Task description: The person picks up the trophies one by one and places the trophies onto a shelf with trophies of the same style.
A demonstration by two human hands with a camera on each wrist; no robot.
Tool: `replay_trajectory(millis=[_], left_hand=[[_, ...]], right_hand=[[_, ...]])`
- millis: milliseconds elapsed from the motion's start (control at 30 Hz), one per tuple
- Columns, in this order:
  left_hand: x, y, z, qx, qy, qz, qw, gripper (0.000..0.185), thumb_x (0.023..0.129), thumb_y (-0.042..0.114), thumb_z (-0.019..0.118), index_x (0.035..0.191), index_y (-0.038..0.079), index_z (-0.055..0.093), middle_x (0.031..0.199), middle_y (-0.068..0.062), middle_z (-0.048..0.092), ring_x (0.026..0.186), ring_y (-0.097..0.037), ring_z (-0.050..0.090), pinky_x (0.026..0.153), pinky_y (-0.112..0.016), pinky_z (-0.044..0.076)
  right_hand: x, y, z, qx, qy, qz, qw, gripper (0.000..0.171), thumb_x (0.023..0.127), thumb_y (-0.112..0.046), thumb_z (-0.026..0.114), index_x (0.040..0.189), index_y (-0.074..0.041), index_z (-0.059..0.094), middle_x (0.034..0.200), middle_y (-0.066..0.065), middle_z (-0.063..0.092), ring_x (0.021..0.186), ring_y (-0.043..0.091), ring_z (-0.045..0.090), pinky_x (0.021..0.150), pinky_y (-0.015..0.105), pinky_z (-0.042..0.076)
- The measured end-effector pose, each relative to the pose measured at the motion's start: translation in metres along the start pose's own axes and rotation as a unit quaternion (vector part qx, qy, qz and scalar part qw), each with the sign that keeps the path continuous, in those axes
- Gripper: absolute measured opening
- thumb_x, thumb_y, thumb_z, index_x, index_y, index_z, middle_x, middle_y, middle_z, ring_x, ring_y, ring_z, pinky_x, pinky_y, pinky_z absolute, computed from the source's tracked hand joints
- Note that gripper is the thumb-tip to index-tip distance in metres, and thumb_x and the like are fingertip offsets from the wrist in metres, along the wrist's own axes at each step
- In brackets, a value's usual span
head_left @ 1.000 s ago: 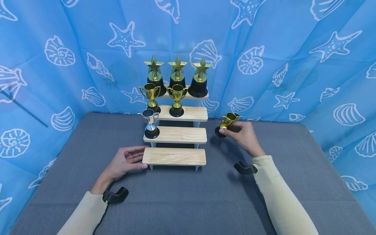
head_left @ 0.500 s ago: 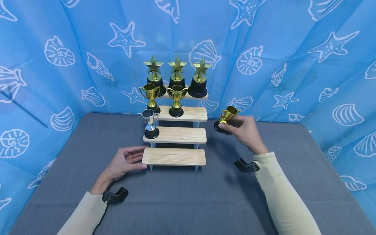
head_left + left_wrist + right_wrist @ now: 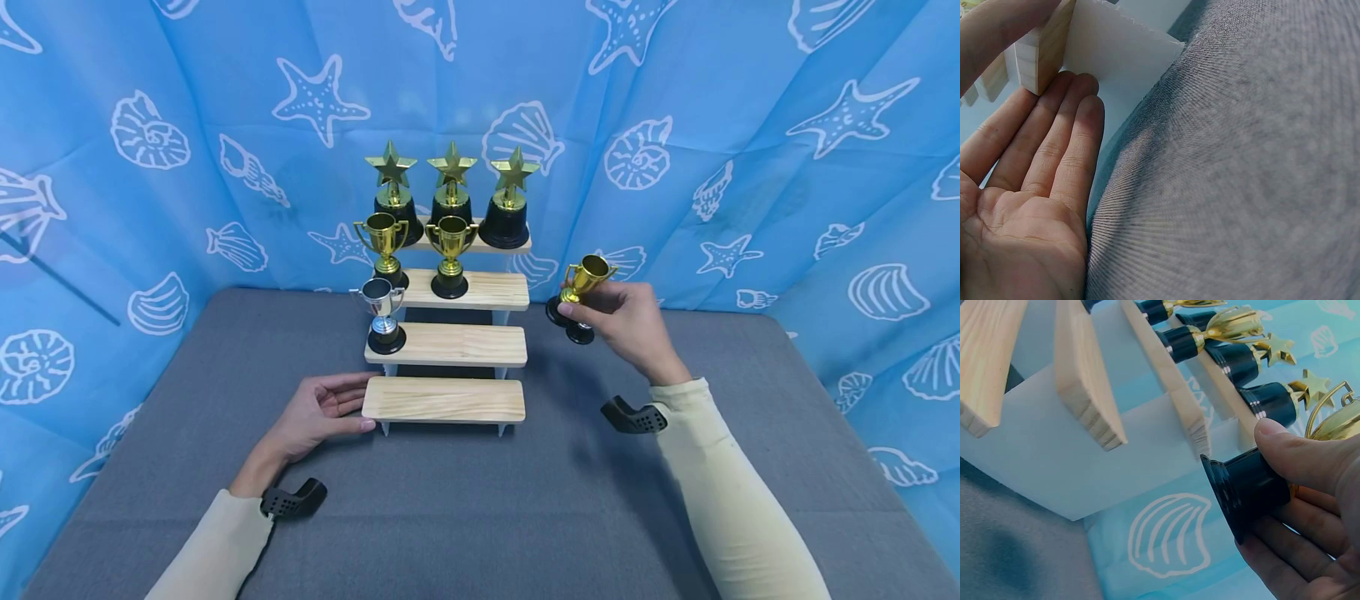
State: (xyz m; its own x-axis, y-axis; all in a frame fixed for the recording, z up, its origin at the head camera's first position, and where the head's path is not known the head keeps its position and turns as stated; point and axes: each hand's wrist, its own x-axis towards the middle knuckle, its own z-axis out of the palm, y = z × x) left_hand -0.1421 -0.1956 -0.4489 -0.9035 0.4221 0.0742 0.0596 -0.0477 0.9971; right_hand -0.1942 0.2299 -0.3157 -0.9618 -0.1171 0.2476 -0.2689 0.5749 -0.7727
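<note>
My right hand (image 3: 626, 321) grips a gold trophy cup (image 3: 587, 275) at its stem and black base (image 3: 1250, 487). The cup tilts rightward, raised to the right of a stepped wooden stand (image 3: 444, 400). Just below it shows the black base of another trophy (image 3: 581, 334), mostly hidden by the hand. My left hand (image 3: 321, 417) rests at the left end of the stand's lowest shelf; its straight fingers (image 3: 1072, 150) touch the board end (image 3: 1041, 59) and the thumb lies at the front corner.
Three gold star trophies (image 3: 452, 187) line the top shelf. Two gold cups (image 3: 451, 250) occupy the second shelf, left and middle. A silver cup (image 3: 382, 304) stands at the left of the third. A blue shell-print curtain (image 3: 697, 125) hangs behind the grey table (image 3: 450, 517).
My right hand has lifted the gold cup upward, uncovering part of another trophy's base below it. My left hand stays in place.
</note>
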Motion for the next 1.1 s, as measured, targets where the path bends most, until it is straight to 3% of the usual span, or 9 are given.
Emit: replay_trajectory(millis=[200,533,1100], left_hand=[[0.000,0.000,0.000,-0.002,0.000,0.000,1.0000,0.072,0.079,-0.012,0.078,0.141,-0.021,0.042,0.140,-0.040,0.047,0.118,-0.014,0.064,0.103,-0.030,0.052],[0.000,0.001,0.000,-0.007,-0.004,0.000,1.0000,0.072,0.080,-0.013,0.078,0.141,-0.020,0.042,0.140,-0.040,0.047,0.119,-0.014,0.064,0.103,-0.030,0.052],[0.000,0.001,0.000,-0.004,-0.003,-0.001,1.0000,0.072,0.079,-0.012,0.078,0.141,-0.020,0.042,0.141,-0.040,0.047,0.119,-0.014,0.063,0.103,-0.030,0.052]], right_hand=[[0.004,-0.008,-0.003,0.005,0.010,-0.016,1.000,0.034,0.089,-0.022,0.081,0.113,0.002,0.075,0.108,0.016,0.075,0.097,0.027,0.073,0.083,0.028,0.063],[0.010,-0.021,-0.002,0.005,0.003,-0.048,0.999,0.034,0.089,-0.021,0.081,0.115,-0.001,0.075,0.111,0.013,0.075,0.099,0.026,0.073,0.089,0.042,0.062],[0.026,-0.039,0.016,0.050,-0.019,-0.086,0.995,0.031,0.088,-0.021,0.083,0.112,-0.002,0.077,0.105,0.012,0.076,0.094,0.022,0.074,0.082,0.029,0.063]])
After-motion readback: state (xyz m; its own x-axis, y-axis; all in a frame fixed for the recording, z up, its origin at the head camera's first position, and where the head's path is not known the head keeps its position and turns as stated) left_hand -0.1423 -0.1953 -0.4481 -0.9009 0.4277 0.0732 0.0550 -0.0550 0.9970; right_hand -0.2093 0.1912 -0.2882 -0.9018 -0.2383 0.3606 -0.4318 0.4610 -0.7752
